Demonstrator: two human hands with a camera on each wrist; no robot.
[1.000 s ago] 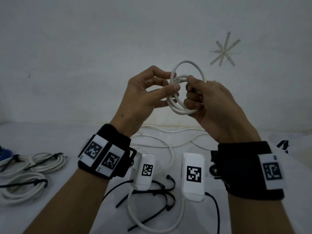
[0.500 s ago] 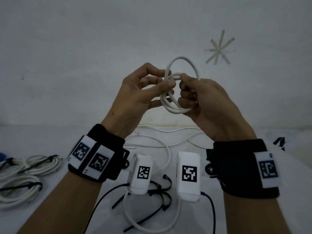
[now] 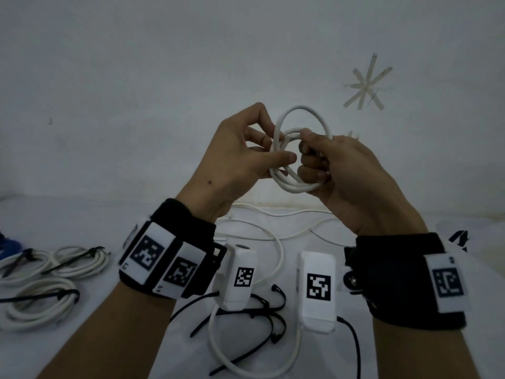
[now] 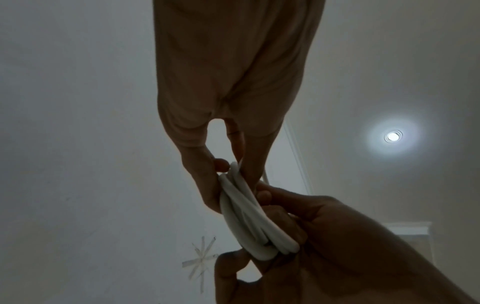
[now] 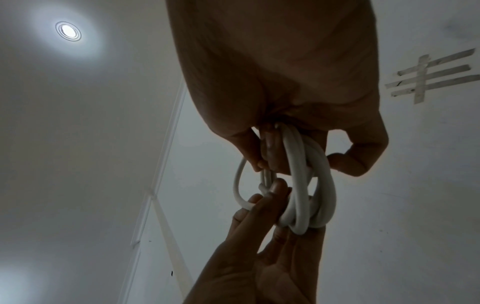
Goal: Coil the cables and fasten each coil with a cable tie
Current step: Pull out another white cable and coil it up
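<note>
Now both hands, left hand (image 3: 240, 151) and right hand (image 3: 341, 170), are pinching the white cable coil (image 3: 297, 149) with curled fingers; next, I reckon, comes a black cable tie (image 3: 262, 305) at six o'clock.

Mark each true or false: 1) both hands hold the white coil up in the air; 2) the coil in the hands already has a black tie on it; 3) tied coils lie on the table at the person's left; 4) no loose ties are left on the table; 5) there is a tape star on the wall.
1. True. The left hand and right hand both grip the white coil above the table.
2. False. No tie shows on it in any view.
3. True. The tied coils lie there with black ties around them.
4. False. Loose black ties lie on the table below the wrists.
5. True. The tape star is on the wall, up and right of the hands.
</note>
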